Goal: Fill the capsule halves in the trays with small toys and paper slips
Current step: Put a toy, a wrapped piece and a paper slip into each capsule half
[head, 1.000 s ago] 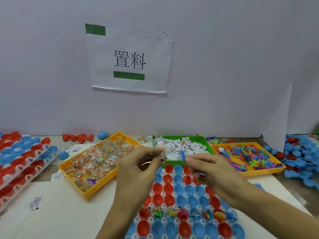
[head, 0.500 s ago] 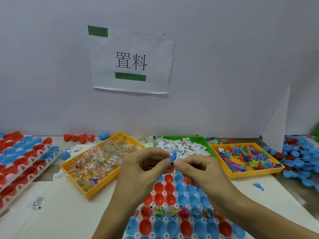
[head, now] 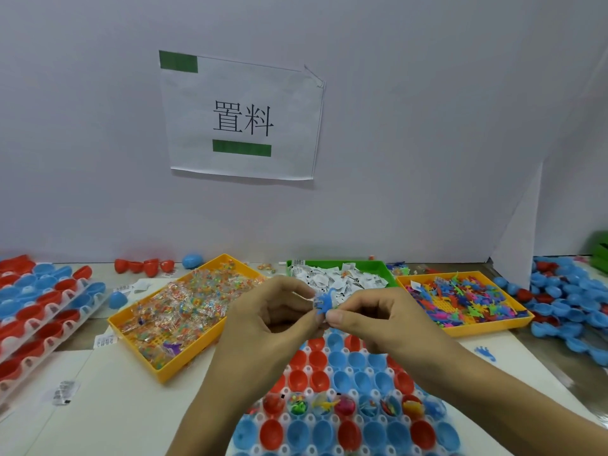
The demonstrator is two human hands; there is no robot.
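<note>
**Both hands on one blue toy, above the capsule tray**

Left hand (head: 266, 319) and right hand (head: 371, 319) meet knuckles-up over the capsule tray (head: 329, 406) — fingers curled, pinching a small blue toy (head: 324, 302) with a paper slip. Toy's long axis tilts up-right, toward the green bin (head: 378, 269) beyond the tray.

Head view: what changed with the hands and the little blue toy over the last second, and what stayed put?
The left hand and right hand closed in until their fingertips met above the capsule tray. The blue toy, a second ago at the right fingertips, is now pinched between both hands together with a paper slip. Unchanged: the two yellow bins, the green bin and the filled row of capsules.
</note>
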